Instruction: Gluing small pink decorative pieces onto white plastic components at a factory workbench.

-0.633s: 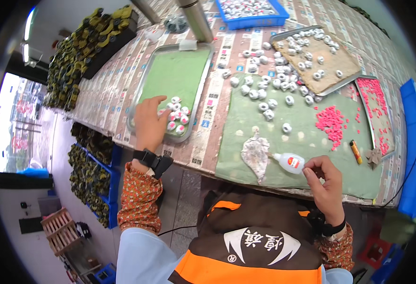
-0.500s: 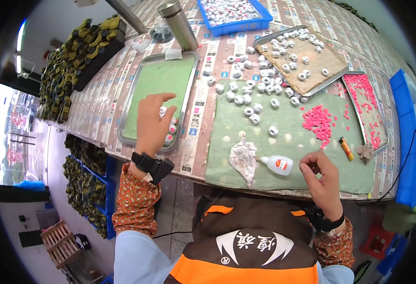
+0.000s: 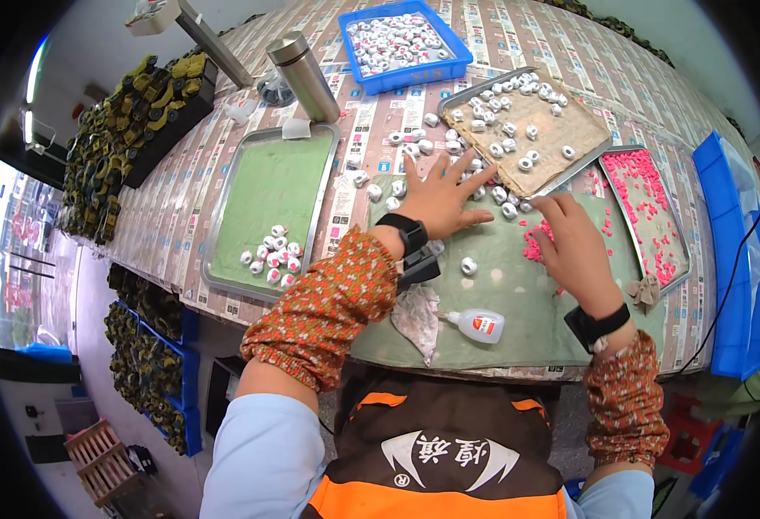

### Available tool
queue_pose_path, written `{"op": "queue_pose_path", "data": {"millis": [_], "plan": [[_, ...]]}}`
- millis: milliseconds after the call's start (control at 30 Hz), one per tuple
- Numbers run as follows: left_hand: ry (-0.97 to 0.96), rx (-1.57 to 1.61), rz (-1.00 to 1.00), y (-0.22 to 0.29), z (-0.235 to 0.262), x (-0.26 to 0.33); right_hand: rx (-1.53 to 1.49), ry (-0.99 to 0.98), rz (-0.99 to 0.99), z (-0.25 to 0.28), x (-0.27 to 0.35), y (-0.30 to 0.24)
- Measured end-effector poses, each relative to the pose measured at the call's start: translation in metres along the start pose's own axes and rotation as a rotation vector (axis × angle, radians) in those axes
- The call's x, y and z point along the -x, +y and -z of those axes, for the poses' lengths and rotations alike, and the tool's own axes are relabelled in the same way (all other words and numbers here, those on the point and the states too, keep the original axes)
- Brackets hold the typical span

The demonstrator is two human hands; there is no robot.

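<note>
My left hand is spread open, palm down, over a loose group of small white bead-like pieces with dark holes. Its fingers cover part of that group. My right hand hovers by a heap of small pink bits, thumb and fingers apart, with nothing visible between them. Nearer me, a white squeeze bottle with a red label lies on the green cloth, its nozzle beside a stained rag. On the left, a green-lined metal tray holds several white pieces with pink marks.
A paper-lined tray with white pieces sits beyond my hands, and a narrow tray of pink bits lies right. At the back stand a blue crate of white pieces and a steel flask. Blue bins line the right edge.
My left hand has moved right, from the green-lined tray to the loose white pieces, and its fingers have spread. My right hand has moved forward from beside the bottle to the pink heap.
</note>
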State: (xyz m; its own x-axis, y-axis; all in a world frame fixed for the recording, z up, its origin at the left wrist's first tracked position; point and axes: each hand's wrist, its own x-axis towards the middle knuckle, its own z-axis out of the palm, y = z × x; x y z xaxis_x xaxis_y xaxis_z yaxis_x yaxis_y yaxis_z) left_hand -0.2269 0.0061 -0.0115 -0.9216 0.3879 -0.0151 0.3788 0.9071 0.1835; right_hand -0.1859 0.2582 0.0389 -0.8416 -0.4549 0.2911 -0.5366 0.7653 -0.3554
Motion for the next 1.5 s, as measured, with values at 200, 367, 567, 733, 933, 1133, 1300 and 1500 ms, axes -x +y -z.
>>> {"op": "queue_pose_path", "data": {"millis": [200, 367, 567, 733, 933, 1133, 1300, 1500], "plan": [[-0.07, 0.074, -0.192, -0.023, 0.011, 0.052, 0.071, -0.032, -0.015, -0.022, -0.028, 0.036], [-0.087, -0.071, -0.131, -0.04, 0.019, 0.095, 0.059, -0.07, -0.017, -0.023, -0.042, 0.047], [-0.164, -0.081, 0.036, -0.055, 0.027, 0.102, 0.106, -0.107, 0.007, -0.018, -0.053, 0.059], [-0.051, -0.045, 0.232, -0.08, 0.016, 0.044, 0.162, -0.055, -0.011, -0.022, -0.063, 0.066], [-0.069, 0.118, 0.291, -0.065, 0.017, -0.031, 0.267, -0.053, -0.02, -0.026, -0.068, 0.084], [-0.086, 0.023, -0.017, -0.04, 0.005, -0.029, 0.35, -0.067, -0.017, -0.026, -0.067, 0.083], [-0.107, 0.021, -0.139, -0.04, 0.011, 0.02, 0.329, 0.023, 0.096, -0.024, -0.066, 0.061], [-0.159, -0.097, 0.066, -0.052, 0.025, 0.07, -0.102, -0.141, 0.027, -0.037, -0.051, 0.022]]}}
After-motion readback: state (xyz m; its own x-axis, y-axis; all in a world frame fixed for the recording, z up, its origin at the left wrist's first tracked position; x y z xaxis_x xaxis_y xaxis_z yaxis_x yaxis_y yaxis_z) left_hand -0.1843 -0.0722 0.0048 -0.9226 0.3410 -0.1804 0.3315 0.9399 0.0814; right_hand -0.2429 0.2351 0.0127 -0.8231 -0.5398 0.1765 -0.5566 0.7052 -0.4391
